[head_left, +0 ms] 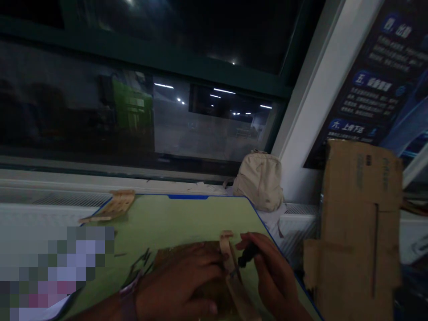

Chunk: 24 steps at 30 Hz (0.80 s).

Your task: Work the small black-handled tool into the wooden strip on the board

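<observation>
My left hand [183, 278] lies over a brown sheet-like piece [214, 290], fingers stretched to the right and thumb apart. Its fingertips touch the near-side edge of a narrow wooden strip [239, 294], which has a curved upper end. My right hand [274, 272] is closed around the black handle of what looks like a screwdriver [248, 255]. The tool's thin metal end points down-left and meets the strip; the exact contact is blurred. Thin dark pieces [138, 263] lie left of my left hand, too blurred to name.
A pale green table [160, 214] with blue edging carries a slatted wooden piece [117, 206] at its far left corner. Behind it are a beige backpack [259, 180], a window and a radiator. A tall cardboard box [361, 223] stands to the right. A blurred-out patch covers the lower left.
</observation>
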Each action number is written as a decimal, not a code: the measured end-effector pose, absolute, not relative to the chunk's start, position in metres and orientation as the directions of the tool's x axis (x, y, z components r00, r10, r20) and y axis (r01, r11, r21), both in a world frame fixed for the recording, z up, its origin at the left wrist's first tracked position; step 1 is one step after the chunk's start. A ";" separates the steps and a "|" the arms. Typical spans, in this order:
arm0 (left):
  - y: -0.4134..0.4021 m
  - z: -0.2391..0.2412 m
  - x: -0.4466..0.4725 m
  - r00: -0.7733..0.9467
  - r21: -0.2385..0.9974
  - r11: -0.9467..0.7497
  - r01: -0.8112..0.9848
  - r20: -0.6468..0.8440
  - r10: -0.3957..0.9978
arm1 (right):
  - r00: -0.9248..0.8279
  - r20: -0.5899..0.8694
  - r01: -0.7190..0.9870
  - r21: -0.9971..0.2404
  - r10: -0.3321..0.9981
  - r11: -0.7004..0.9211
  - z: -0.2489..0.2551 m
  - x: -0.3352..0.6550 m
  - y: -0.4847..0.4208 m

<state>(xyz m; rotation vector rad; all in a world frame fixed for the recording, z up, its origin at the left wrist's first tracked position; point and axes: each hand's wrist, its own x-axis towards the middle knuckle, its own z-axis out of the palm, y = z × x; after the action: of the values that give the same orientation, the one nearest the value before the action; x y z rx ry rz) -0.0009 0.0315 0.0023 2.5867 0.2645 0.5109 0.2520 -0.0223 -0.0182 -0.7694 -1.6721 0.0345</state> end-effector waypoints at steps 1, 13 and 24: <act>0.031 0.002 -0.002 0.909 0.494 -0.865 0.090 0.314 0.274 | -0.051 0.859 0.423 -0.443 0.509 0.791 -0.017 0.250 -0.022; 0.032 -0.004 -0.006 0.903 0.426 -0.897 0.117 0.330 0.274 | -0.005 0.884 0.308 -0.443 0.467 0.842 -0.025 0.245 -0.022; 0.030 0.004 -0.003 0.911 0.462 -0.877 0.131 0.294 0.291 | 0.081 0.879 0.353 -0.467 0.470 0.811 -0.030 0.256 -0.018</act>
<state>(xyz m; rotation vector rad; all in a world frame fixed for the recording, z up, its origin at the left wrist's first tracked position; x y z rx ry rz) -0.0027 0.0304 0.0043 2.6299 0.3060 0.4978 0.2556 -0.0185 -0.0303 -0.6858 -1.5246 0.0991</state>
